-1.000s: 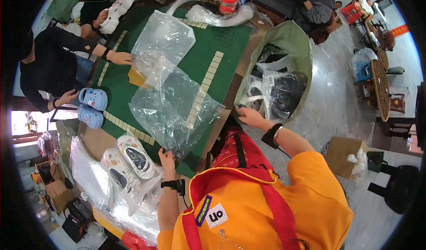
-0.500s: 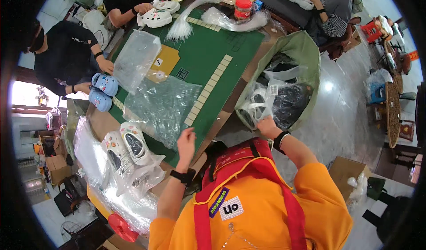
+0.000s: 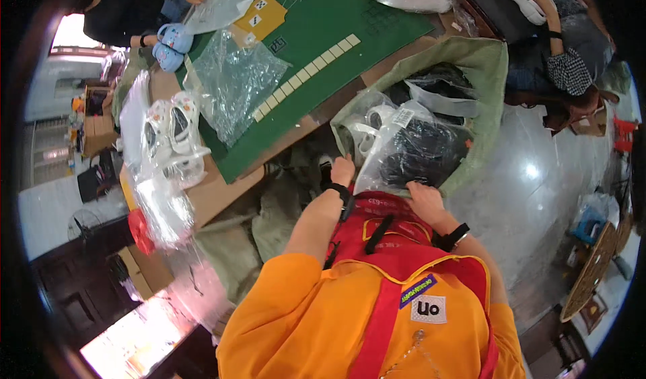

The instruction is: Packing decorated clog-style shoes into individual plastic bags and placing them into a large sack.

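Both hands now down at the green sack point(image 3: 484, 63), which stands open off the tabletop's point(image 3: 222, 191) near edge, right of it. A second ago the left hand point(image 3: 342, 170) was up at the crumpled clear bag point(image 3: 235, 86) on the green mat point(image 3: 336, 22); that bag now lies let go, flat on the mat, well left of the sack. Left hand has swung over to the sack's near-left rim, fingers curled on the clear plastic of a packed bundle point(image 3: 410, 143) inside; grip looks closed but the fingertips are hidden, so how firm I cannot tell. Right hand point(image 3: 425, 201) sits at the sack's near rim, palm down on the same bundle's lower edge, fingers bent over it, seemingly pinching the film. Bundle holds dark shoes in plastic, with a white tag near its top; a white shoe pair in film point(image 3: 373, 120) lies just left of it inside the sack. More dark bagged pairs deeper in. Reading: bag work on the mat is paused and a fresh pack is being taken up from the sack. Left of the sack, at the tabletop's far-left edge, white clogs point(image 3: 171, 127) in plastic. A row of tan tiles point(image 3: 306, 69) crosses the mat. Blue clogs point(image 3: 168, 43) beyond, by another person's hand point(image 3: 145, 41).
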`<state>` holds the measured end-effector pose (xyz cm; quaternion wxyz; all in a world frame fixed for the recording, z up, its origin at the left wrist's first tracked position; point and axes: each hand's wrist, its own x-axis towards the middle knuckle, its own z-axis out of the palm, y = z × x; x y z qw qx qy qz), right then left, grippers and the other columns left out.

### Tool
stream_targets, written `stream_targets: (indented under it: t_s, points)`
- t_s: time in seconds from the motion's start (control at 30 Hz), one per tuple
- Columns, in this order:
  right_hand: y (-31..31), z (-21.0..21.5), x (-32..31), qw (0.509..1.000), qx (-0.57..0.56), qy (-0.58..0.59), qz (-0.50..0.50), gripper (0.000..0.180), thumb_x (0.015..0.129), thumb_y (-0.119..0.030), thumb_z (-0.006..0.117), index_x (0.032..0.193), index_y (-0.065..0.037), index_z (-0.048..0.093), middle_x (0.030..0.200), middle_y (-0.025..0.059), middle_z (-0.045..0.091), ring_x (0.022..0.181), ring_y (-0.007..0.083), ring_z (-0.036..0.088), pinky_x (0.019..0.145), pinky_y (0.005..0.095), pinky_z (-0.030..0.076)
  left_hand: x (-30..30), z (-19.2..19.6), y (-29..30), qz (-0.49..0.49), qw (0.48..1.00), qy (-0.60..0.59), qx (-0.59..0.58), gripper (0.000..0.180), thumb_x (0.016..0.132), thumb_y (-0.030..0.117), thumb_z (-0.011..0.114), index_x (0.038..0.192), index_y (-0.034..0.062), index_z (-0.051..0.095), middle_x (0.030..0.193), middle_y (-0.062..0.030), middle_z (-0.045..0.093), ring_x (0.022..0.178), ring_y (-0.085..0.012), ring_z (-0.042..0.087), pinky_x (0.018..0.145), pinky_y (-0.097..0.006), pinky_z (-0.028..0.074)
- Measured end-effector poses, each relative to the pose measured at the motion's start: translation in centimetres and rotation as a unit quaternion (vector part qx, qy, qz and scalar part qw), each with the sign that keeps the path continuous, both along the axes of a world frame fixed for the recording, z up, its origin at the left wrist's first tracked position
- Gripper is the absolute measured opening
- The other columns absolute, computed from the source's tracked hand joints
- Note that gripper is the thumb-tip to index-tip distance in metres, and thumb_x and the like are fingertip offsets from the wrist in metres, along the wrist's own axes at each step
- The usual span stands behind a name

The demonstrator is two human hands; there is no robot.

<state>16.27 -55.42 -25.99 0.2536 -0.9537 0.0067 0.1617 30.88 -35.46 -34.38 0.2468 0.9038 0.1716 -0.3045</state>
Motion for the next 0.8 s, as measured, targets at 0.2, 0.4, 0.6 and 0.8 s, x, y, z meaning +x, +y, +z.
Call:
stream_targets:
  t_s: [0.2,0.4,0.6,0.8]
  points:
    - [-2.3,5.2,-1.7,0.992,0.095,0.032,0.082,0.018,0.081,-0.029,0.049,0.083,-0.011,0.049,0.061,0.0156,0.056,0.059,0.0356,0.056,0.051,0.0461,0.042,-1.7,1.7,6.5,-0.304,0.944,-0.103,-0.071,0.046,0.083,0.038,0.044,0.082,-0.0059,0.056,0.082,-0.0268,0.058,0.074,-0.0380,0.056,0.064,-0.043,0.044]
    - [-2.8,11.3,-6.0,0.983,0.173,0.010,0.052,0.018,0.079,-0.028,0.054,0.079,-0.011,0.047,0.059,0.0155,0.053,0.058,0.0355,0.054,0.048,0.0442,0.040,-1.5,14.5,3.8,-0.070,0.932,0.020,-0.355,0.036,0.087,0.028,0.045,0.085,-0.0059,0.054,0.071,-0.0073,0.056,0.063,-0.0126,0.049,0.058,-0.030,0.039]
    - [-2.5,12.5,-5.7,0.977,0.198,0.054,0.055,0.021,0.078,-0.031,0.057,0.078,-0.011,0.051,0.058,0.0161,0.052,0.057,0.0370,0.051,0.047,0.0428,0.040,-1.3,14.2,2.0,-0.121,0.909,0.031,-0.398,0.038,0.087,0.031,0.045,0.083,-0.0057,0.055,0.070,-0.0067,0.058,0.065,-0.0117,0.049,0.061,-0.029,0.040]
    - [-3.3,13.1,4.5,0.990,-0.065,-0.112,-0.060,0.063,0.068,-0.041,0.062,0.122,-0.017,0.041,0.127,0.0152,0.035,0.116,0.0382,0.031,0.090,0.0524,0.027,-2.0,13.9,3.2,-0.306,0.900,-0.027,-0.309,0.041,0.086,0.036,0.042,0.082,-0.0035,0.055,0.072,-0.0252,0.053,0.073,-0.0418,0.050,0.061,-0.042,0.040]
